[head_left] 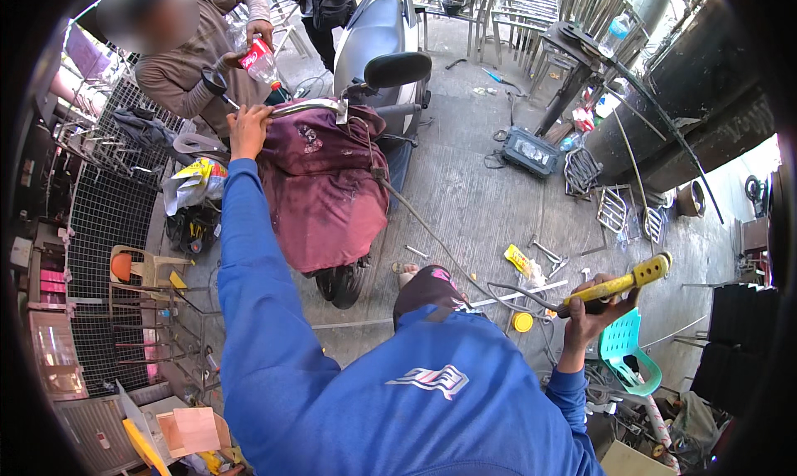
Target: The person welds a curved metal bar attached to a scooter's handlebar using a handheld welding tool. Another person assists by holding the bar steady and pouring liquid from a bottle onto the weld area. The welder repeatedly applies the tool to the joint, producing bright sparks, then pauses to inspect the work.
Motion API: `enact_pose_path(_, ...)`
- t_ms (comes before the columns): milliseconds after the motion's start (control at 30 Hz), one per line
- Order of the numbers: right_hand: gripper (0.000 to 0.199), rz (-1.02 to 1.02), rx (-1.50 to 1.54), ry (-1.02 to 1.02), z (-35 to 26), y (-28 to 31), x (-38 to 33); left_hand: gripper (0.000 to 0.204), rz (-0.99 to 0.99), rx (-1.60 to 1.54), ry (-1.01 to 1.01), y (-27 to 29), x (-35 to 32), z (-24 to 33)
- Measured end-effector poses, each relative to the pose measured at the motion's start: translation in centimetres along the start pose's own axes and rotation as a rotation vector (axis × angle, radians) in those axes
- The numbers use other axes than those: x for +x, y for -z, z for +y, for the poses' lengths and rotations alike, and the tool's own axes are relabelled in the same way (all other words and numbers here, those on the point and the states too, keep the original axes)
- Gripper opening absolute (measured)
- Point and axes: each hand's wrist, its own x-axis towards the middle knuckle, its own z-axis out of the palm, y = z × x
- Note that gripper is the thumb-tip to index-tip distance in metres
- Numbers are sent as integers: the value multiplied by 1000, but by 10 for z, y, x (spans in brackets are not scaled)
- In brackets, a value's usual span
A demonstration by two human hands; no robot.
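My left hand [249, 133] reaches forward, its fingers closed on the end of a curved shiny metal bar [309, 106]. The bar lies over the front of a scooter [378, 36] draped with a maroon cloth [324, 206]. Out to the right, my right hand [588, 322] grips a yellow welding electrode holder [618, 283] by its dark handle. A cable runs from that handle down to the floor. A second cable [415, 214] reaches a clamp-like piece [379, 174] on the cloth's right edge. No rod shows in the holder's tip.
At far left a co-worker [195, 52] holds a red-labelled plastic bottle [261, 63]. A blue-grey machine box [531, 152], coiled cable [583, 171], tools [550, 256] and a yellow lid [522, 321] lie on the floor. A green chair [629, 351] stands to my right.
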Motion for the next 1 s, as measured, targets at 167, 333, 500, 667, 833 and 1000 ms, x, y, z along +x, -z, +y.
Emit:
enact_pose_path(167, 129, 36, -1, -48, 4, 10, -3, 29, 26, 36, 4, -3, -2, 2)
enact_pose_path(333, 128, 5, -26, -27, 8, 10, -3, 30, 7, 44, 7, -2, -1, 1)
enact_pose_path(500, 127, 13, -17, -86, 6, -8, -10, 31, 42, 27, 47, -12, -7, 7)
enact_pose_path(667, 117, -88, -74, -15, 1, -40, -15, 42, 160, -101, 208, -41, -20, 27)
enact_pose_path(833, 121, -150, -123, -7, -8, -90, -25, 41, 334, -373, 295, -57, -27, 36)
enact_pose_path(1000, 124, -145, -44, -48, -18, -160, -49, 31, 350, -408, 255, -59, -29, 29)
